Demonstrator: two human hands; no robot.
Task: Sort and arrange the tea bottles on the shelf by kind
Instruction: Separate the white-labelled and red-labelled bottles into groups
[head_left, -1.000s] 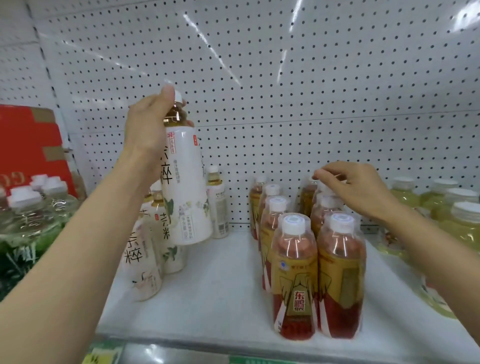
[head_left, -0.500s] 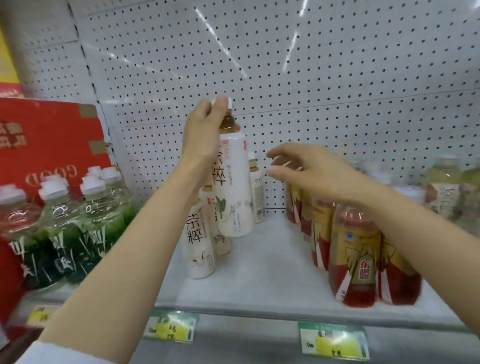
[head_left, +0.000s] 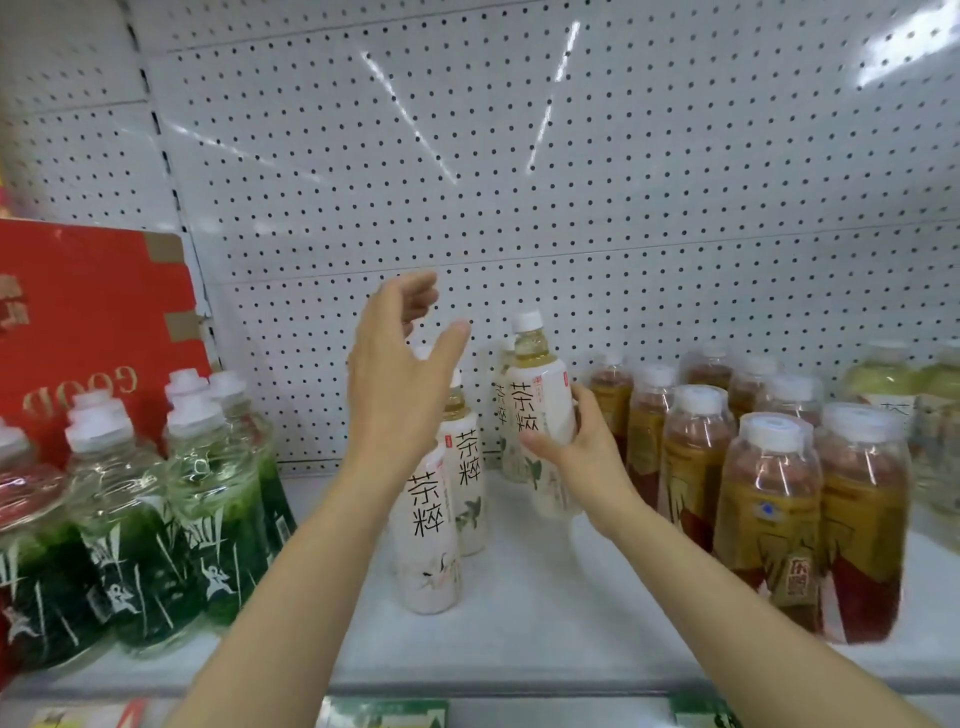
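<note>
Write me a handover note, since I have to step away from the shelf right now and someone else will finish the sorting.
Left hand: open, raised above the white-label row, holding nothing.
Right hand: grip around the body of a white-label tea bottle, held upright just off the shelf.
White-label row: a line running front to back at the shelf's middle.
Red tea bottles: grouped at the right. Green-label bottles: grouped at the left.
Done: the kinds stand in separate groups.
Left: set the held bottle down with the white-label ones, probably behind or beside the row, then straighten the lines.
</note>
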